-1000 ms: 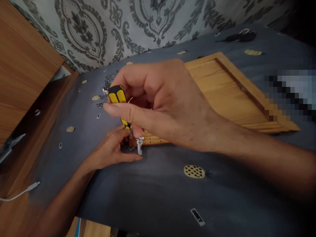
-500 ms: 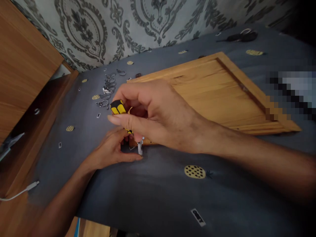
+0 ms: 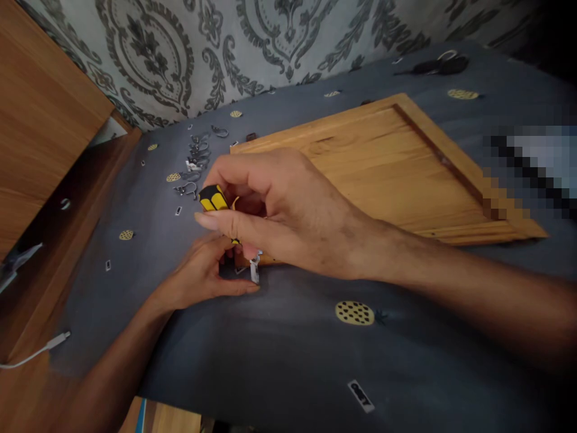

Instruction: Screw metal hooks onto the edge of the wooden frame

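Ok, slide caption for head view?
Right hand grips yellow-black screwdriver; left hand touches silver metal bracket at framed wooden panel.

Panel (image 3: 360, 174) on the cloth (image 3: 279, 355), both hands at its near-left corner.
Fitting (image 3: 255, 270) at the panel's near edge, left hand (image 3: 202, 273) just left of it, thumb by its lower end. Right hand (image 3: 293, 213) above, screwdriver (image 3: 213, 198) in its grip (shaft hidden by fingers). Cluster of small fittings (image 3: 198, 147) on the cloth, beyond the left hand. Unidentified item (image 3: 444, 65) far right, behind the panel. Cabinet (image 3: 49, 72) along the left, cable (image 3: 56, 340) near left. Wall (image 3: 288, 36) behind all.
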Action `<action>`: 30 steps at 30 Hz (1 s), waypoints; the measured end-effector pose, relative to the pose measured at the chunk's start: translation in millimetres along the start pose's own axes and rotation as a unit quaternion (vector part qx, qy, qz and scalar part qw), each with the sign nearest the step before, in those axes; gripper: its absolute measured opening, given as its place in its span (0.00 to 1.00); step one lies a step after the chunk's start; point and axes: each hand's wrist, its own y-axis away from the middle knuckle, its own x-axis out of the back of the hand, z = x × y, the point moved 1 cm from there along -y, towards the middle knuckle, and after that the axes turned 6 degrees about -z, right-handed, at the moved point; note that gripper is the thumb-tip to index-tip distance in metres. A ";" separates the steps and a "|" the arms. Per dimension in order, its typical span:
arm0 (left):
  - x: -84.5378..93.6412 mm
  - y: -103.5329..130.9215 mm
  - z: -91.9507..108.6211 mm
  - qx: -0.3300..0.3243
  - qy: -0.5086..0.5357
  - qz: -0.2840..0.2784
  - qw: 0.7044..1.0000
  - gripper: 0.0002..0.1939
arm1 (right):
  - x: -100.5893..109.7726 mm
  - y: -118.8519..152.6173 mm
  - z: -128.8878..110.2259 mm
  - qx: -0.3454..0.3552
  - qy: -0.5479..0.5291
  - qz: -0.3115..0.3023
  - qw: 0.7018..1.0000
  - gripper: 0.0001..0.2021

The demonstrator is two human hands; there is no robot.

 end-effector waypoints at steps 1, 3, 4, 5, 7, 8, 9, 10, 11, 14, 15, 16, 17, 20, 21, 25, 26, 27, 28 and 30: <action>0.0 0.1 0.2 0.000 0.000 0.000 1.000 0.21 | -0.5 0.2 0.1 -0.004 0.002 0.002 1.000 0.11; 0.1 0.4 0.7 0.001 0.000 0.000 1.000 0.21 | -2.0 0.9 0.1 -0.014 0.001 0.018 1.000 0.10; 0.2 0.5 1.1 0.002 0.001 0.002 1.000 0.21 | -3.0 1.2 0.0 -0.017 -0.003 0.020 1.000 0.11; 0.3 0.6 1.5 0.002 0.002 0.003 1.000 0.21 | -3.7 1.5 -0.2 -0.020 -0.006 0.019 1.000 0.11; 0.4 0.6 2.2 -0.001 0.002 0.006 1.000 0.21 | -4.3 1.6 -0.5 -0.025 -0.011 0.010 1.000 0.12; 0.4 0.5 2.4 -0.003 0.001 0.005 1.000 0.21 | -4.1 1.5 -0.7 -0.028 -0.012 0.006 1.000 0.12; 0.5 0.4 2.6 -0.005 -0.001 0.005 1.000 0.21 | -3.7 1.3 -0.8 -0.031 -0.012 0.001 0.999 0.12; 0.6 0.3 2.6 -0.007 -0.003 0.004 1.000 0.21 | -3.2 1.1 -0.8 -0.033 -0.012 -0.001 0.999 0.12; 0.7 0.3 2.5 -0.007 -0.005 0.004 1.000 0.21 | -2.7 1.1 -0.8 -0.035 -0.013 -0.002 0.999 0.12; 1.2 0.4 2.2 -0.006 -0.006 0.005 1.000 0.21 | -2.5 1.7 -0.5 -0.022 -0.021 0.011 0.999 0.11; 1.3 0.5 2.1 -0.006 -0.006 0.004 1.000 0.20 | -2.9 2.1 -0.5 -0.013 -0.025 0.015 0.999 0.11; 1.3 0.6 2.0 -0.006 -0.004 0.001 1.000 0.20 | -3.3 2.3 -0.6 -0.003 -0.027 0.020 0.999 0.11; 1.2 0.7 2.0 -0.005 -0.003 -0.002 1.000 0.20 | -3.7 2.4 -0.7 0.006 -0.027 0.025 0.999 0.11; 0.9 0.9 1.6 -0.004 -0.002 -0.007 1.000 0.20 | -4.1 1.6 -1.3 0.008 -0.013 0.025 1.000 0.10; 0.8 0.9 1.4 -0.003 -0.002 -0.006 1.000 0.20 | -3.9 1.2 -1.4 0.006 -0.008 0.021 1.000 0.11; 1.2 0.6 0.5 0.009 -0.006 -0.010 1.000 0.21 | -3.5 0.6 -0.6 0.010 -0.004 -0.011 1.000 0.11; 1.4 0.4 0.5 0.011 -0.006 -0.011 1.000 0.21 | -3.5 0.9 -0.1 0.012 -0.005 -0.013 1.000 0.10; 1.6 0.2 0.5 0.013 -0.004 -0.011 1.000 0.21 | -3.5 1.2 0.4 0.013 -0.005 -0.011 1.000 0.09; 1.8 0.1 0.7 0.015 -0.003 -0.010 1.000 0.21 | -3.5 1.6 0.7 0.016 -0.007 -0.008 1.000 0.08; 1.8 0.1 1.1 0.017 0.001 -0.008 1.000 0.21 | -2.8 2.0 0.6 0.025 -0.014 0.000 1.000 0.08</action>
